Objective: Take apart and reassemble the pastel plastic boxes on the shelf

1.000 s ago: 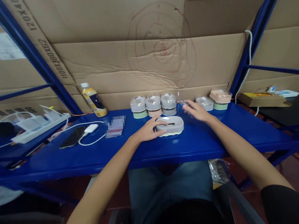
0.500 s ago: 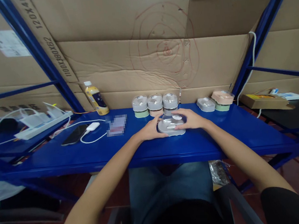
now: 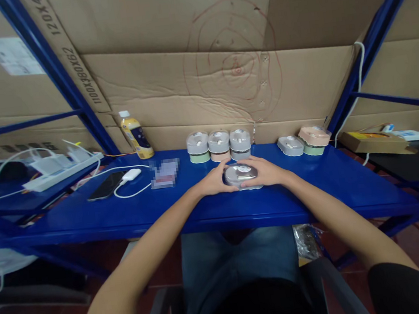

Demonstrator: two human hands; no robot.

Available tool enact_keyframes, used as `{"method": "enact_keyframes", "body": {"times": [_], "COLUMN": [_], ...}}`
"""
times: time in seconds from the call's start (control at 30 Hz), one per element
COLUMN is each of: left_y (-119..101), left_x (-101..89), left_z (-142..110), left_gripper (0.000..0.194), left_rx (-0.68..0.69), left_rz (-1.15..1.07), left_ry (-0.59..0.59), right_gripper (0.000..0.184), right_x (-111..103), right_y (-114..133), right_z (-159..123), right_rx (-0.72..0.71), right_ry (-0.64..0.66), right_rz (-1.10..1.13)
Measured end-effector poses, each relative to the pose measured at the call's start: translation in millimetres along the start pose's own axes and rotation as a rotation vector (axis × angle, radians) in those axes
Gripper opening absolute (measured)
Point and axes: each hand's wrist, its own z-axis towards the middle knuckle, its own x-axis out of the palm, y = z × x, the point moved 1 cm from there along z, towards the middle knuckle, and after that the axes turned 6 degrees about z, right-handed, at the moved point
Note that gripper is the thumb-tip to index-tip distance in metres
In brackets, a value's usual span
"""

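A grey oval box with a clear lid (image 3: 242, 171) rests on the blue table in front of me, and a small round label shows on the lid. My left hand (image 3: 214, 179) curves around its left end, thumb at the near side and fingers at the far side. From the right, my right hand (image 3: 266, 171) grips the other end and the lid. Both hands touch the box at once. Part of its far side is hidden by my fingers.
Behind my hands stand three two-high stacks of similar boxes (image 3: 218, 143). Farther right are a single grey box (image 3: 290, 145) and a peach-and-green stack (image 3: 312, 140). On the left lie a phone (image 3: 107, 186), a white cable with an adapter (image 3: 132, 175) and a yellow bottle (image 3: 137, 137).
My right hand has brought the clear lid from the right onto the grey oval box and now grips it. My left hand stays at the box's left end. The camera view has shifted slightly.
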Motion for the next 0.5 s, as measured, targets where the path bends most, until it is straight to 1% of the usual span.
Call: {"method": "enact_keyframes", "body": {"times": [0.17, 0.3, 0.37, 0.43, 0.5], "left_y": [4.8, 6.5, 7.1, 7.7, 8.7], "left_x": [-0.7, -1.9, -2.4, -2.8, -3.4], "left_z": [-0.5, -1.1, -0.9, -0.4, 0.3], "left_gripper": [0.122, 0.121, 0.122, 0.119, 0.110], "left_rx": [-0.004, 0.001, -0.005, 0.005, 0.018], "left_rz": [0.004, 0.035, 0.030, 0.019, 0.050], "left_ry": [-0.010, -0.009, -0.006, -0.008, -0.037], "right_gripper": [0.092, 0.093, 0.098, 0.106, 0.113], "right_x": [4.9, 6.9, 3.2, -5.4, -18.6], "right_y": [-1.0, 1.0, 2.2, 2.8, 2.4], "right_z": [-3.2, -3.9, -4.2, -6.0, -10.5], "right_rx": [-0.019, -0.004, 0.006, 0.006, 0.020], "right_ry": [-0.012, -0.010, 0.024, 0.088, 0.152], "right_rz": [0.012, -0.002, -0.005, -0.014, -0.052]}}
